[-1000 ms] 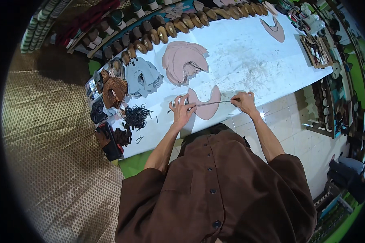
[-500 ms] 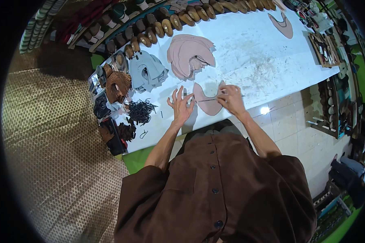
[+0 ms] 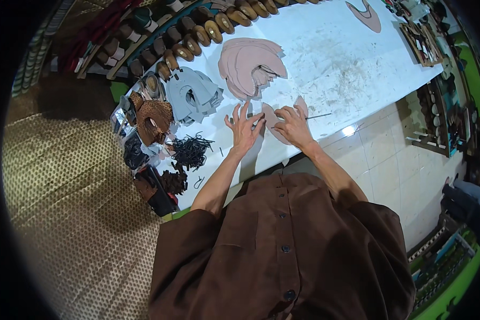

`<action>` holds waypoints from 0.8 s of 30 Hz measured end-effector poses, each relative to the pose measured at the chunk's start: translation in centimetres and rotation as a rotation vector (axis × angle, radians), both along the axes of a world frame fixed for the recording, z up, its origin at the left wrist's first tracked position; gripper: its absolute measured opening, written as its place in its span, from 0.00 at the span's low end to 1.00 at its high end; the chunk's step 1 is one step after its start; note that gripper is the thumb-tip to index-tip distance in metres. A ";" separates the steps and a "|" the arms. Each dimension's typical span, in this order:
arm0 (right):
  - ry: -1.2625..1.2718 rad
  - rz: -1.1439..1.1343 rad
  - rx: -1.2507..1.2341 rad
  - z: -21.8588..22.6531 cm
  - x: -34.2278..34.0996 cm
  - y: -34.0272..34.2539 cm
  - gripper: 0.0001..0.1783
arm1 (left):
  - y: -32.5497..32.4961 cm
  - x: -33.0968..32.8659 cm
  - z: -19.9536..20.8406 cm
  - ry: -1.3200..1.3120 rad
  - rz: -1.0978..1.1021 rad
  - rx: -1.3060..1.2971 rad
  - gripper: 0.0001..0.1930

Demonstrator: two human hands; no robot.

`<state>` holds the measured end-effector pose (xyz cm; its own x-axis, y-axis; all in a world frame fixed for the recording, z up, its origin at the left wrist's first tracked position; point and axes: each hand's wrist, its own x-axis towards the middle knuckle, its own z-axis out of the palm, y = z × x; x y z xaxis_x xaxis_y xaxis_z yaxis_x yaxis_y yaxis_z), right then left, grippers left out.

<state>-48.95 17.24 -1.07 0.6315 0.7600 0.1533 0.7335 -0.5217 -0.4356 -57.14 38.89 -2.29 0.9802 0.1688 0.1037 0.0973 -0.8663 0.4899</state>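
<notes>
My left hand [image 3: 244,128] lies flat on the white worktable [image 3: 336,64] with its fingers spread, just left of a pink cut leather piece [image 3: 271,113]. My right hand [image 3: 293,126] rests on that same piece, fingers bent down onto it. A thin dark stick [image 3: 320,115] juts out to the right from under my right hand, which appears to hold it. The two hands sit close together, almost touching at the fingertips.
A stack of pink leather cut-outs [image 3: 250,66] lies beyond my hands, with grey cut-outs [image 3: 197,96], brown perforated pieces [image 3: 153,120] and a tangle of black laces [image 3: 189,152] to the left. Wooden shoe lasts [image 3: 197,34] line the far edge. A tool tray [image 3: 424,42] stands far right.
My right hand has come left along the stick, from well out to the right, onto the pink piece beside my left hand. My left hand has opened flat on the table.
</notes>
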 end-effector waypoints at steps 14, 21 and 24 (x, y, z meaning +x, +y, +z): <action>0.125 -0.505 0.117 -0.2 0.1 4.4 0.10 | 0.5 1.5 0.1 0.057 -0.020 0.000 0.19; 0.161 -0.504 0.139 -0.4 0.7 5.8 0.11 | 0.0 2.0 0.2 0.098 0.007 0.000 0.20; 0.163 -0.514 0.156 -0.6 1.0 6.3 0.11 | 0.2 2.0 0.2 0.100 0.012 -0.009 0.20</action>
<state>-47.96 23.51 -1.67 0.9397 0.3242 0.1086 0.3186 -0.7150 -0.6224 -55.15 39.07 -2.12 0.9835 0.1810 0.0042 0.1563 -0.8605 0.4849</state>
